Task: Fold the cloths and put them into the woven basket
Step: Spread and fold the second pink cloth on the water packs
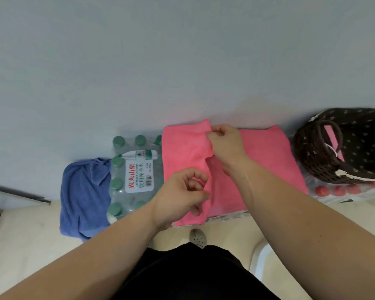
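A pink cloth (266, 161) lies spread over packs of bottles against the wall. Its left part is folded over toward the middle. My right hand (225, 146) pinches the far end of that folded edge near the wall. My left hand (182, 195) pinches the near end of the same edge. A blue cloth (85, 195) lies crumpled at the left, hanging down to the floor. The dark brown woven basket (355, 152) stands at the right on another bottle pack, with something pink inside it and its handle lying over the opening.
A shrink-wrapped pack of green-capped water bottles (134, 172) sits between the blue and pink cloths. Red-capped bottles (338, 190) lie under the basket. The wall rises directly behind everything. A perforated shoe (198, 238) shows on the beige floor.
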